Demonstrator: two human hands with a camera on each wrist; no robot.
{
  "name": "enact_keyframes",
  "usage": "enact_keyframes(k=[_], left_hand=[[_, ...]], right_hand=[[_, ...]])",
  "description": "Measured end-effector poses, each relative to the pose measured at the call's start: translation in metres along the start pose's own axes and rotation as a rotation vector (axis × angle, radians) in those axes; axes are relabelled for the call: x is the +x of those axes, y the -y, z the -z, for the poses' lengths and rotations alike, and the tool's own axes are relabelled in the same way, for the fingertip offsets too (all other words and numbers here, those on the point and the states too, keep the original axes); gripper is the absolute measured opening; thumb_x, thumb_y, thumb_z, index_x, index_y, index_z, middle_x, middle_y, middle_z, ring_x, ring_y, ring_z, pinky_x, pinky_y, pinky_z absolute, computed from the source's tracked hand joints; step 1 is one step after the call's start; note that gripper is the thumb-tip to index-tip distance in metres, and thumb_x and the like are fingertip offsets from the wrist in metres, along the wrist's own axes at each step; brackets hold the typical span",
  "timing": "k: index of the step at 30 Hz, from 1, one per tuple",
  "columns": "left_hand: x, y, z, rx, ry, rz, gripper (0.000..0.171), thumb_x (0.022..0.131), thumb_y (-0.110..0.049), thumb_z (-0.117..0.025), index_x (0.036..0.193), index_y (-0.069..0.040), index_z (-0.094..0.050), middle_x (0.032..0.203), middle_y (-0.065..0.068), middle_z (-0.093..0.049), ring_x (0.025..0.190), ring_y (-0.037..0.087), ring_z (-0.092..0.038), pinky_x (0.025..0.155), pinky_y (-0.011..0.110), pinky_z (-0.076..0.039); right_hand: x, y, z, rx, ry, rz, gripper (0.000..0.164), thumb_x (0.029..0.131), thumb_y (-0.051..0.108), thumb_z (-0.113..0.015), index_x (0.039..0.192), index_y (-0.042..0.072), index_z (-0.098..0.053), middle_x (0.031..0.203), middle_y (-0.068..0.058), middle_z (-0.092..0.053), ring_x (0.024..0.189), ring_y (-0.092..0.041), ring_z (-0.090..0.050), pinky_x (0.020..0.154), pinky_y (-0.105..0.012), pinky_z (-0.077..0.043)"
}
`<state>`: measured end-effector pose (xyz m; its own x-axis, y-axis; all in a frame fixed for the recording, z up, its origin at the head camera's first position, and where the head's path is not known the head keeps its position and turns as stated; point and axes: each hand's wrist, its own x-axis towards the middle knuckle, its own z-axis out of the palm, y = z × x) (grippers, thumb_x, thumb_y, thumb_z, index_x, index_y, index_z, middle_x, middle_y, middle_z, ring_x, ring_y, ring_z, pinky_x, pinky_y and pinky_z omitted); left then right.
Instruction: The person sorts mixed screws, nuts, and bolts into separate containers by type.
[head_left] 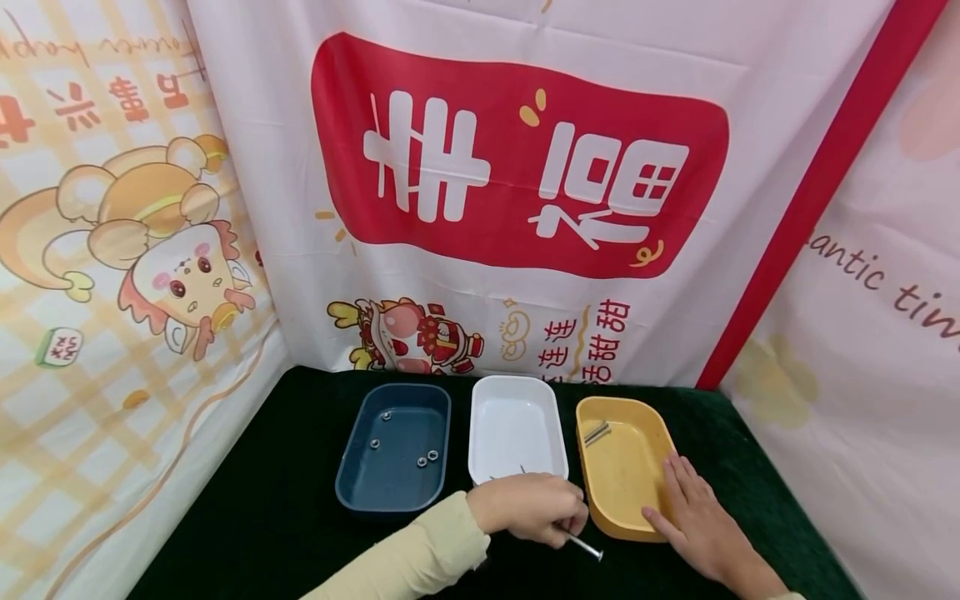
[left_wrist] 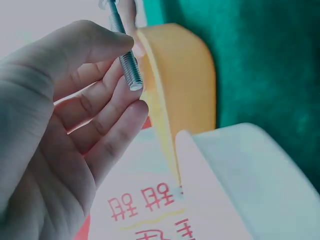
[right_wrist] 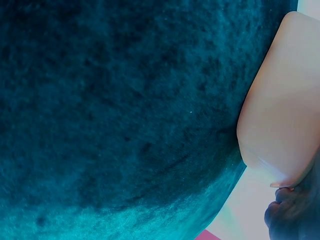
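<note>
My left hand (head_left: 534,504) is just in front of the white tray (head_left: 517,382) and pinches a metal bolt (head_left: 585,547). In the left wrist view the bolt (left_wrist: 127,62) sits between thumb and fingertips, its threaded end showing. My right hand (head_left: 697,517) rests on the near right corner of the yellow tray (head_left: 626,475), fingers straight along the rim and thumb over the front edge. Inside that tray lie bolts (head_left: 597,433) at the far left. The right wrist view shows the outside wall of the yellow tray (right_wrist: 280,105).
A blue tray (head_left: 390,487) on the left holds several nuts (head_left: 422,462). Thin metal tips (head_left: 522,469) show at the near end of the white tray, partly hidden by the left hand. Dark green cloth (head_left: 247,517) covers the table; printed curtains (head_left: 517,167) enclose it.
</note>
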<state>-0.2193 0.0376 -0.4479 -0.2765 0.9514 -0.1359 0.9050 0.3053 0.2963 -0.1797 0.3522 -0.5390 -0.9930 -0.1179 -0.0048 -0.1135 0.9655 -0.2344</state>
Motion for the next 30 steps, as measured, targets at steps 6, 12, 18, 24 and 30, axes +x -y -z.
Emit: enact_keyframes(k=[6, 12, 18, 24, 30], left_hand=[[0.008, 0.004, 0.021, 0.046, -0.095, -0.008, 0.006, 0.095, -0.012, -0.076, 0.098, -0.017, -0.074, 0.092, -0.010, -0.065, 0.078, -0.005, -0.054, 0.071, 0.005, -0.044], [0.019, 0.008, 0.034, 0.091, -0.149, 0.018, 0.004, 0.096, -0.014, -0.076, 0.097, -0.019, -0.075, 0.092, -0.010, -0.063, 0.079, -0.004, -0.053, 0.071, 0.005, -0.044], [0.033, 0.013, 0.046, 0.139, -0.228, 0.046, 0.007, 0.095, -0.015, -0.076, 0.093, -0.020, -0.071, 0.090, -0.010, -0.063, 0.079, -0.003, -0.052, 0.070, 0.007, -0.044], [0.047, 0.017, 0.050, 0.159, -0.274, 0.076, 0.006, 0.095, -0.014, -0.075, 0.097, -0.019, -0.073, 0.093, -0.009, -0.065, 0.082, -0.002, -0.056, 0.072, 0.008, -0.046], [0.067, 0.024, 0.040, 0.198, -0.302, 0.114, 0.006, 0.094, -0.015, -0.076, 0.096, -0.019, -0.072, 0.093, -0.010, -0.065, 0.082, -0.001, -0.056, 0.072, 0.009, -0.047]], right_hand=[[-0.001, 0.000, 0.001, -0.002, -0.006, 0.006, 0.101, 0.102, 0.072, -0.045, 0.168, 0.001, -0.019, 0.176, -0.024, -0.016, 0.160, -0.051, -0.016, 0.126, -0.072, -0.021], [-0.001, -0.001, 0.001, -0.009, -0.010, 0.010, 0.100, 0.102, 0.072, -0.045, 0.168, 0.000, -0.019, 0.176, -0.024, -0.016, 0.160, -0.051, -0.017, 0.126, -0.072, -0.023], [-0.001, -0.001, 0.000, -0.009, -0.004, 0.011, 0.102, 0.102, 0.075, -0.042, 0.168, 0.001, -0.019, 0.176, -0.024, -0.016, 0.160, -0.051, -0.018, 0.126, -0.072, -0.023], [-0.001, 0.000, 0.000, -0.014, -0.006, 0.007, 0.103, 0.101, 0.077, -0.039, 0.168, 0.000, -0.019, 0.176, -0.024, -0.016, 0.160, -0.051, -0.017, 0.126, -0.072, -0.023], [-0.001, -0.001, -0.001, -0.015, -0.017, 0.015, 0.103, 0.101, 0.077, -0.038, 0.167, 0.000, -0.019, 0.176, -0.024, -0.016, 0.160, -0.051, -0.017, 0.126, -0.072, -0.022]])
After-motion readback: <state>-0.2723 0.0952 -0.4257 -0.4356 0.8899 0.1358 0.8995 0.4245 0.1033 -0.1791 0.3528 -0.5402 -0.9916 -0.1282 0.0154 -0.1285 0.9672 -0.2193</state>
